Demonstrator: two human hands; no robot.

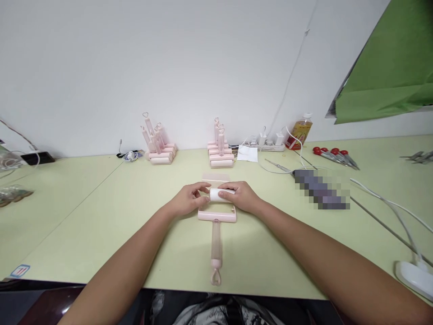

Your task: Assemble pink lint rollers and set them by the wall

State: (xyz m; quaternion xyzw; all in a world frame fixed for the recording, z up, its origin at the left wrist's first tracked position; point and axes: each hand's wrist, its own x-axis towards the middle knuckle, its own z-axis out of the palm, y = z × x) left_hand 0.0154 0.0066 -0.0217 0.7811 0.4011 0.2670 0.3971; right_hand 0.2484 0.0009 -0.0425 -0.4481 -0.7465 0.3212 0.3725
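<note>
The white roll (214, 195) is at the far side of the pink frame (216, 216), gripped in the fingers of the right hand (245, 197). At the frame's left side, the left hand (188, 198) has its fingers parted, contact with the roll unclear. Beyond the frame, pink rollers (221, 158) stand on the bench (101, 216).

The right hand (245, 196) covers part of the white roll (214, 195); whether the left hand (189, 198) touches its left end cannot be determined. Pixelation obscures a dark object (321, 189) on the desk (101, 216), and the bottle (300, 131) bears print too small to read. Picture edges truncate the green sheet (389, 67), white plastic block (414, 276) and clear bag (13, 193), its contents indistinct.
</note>
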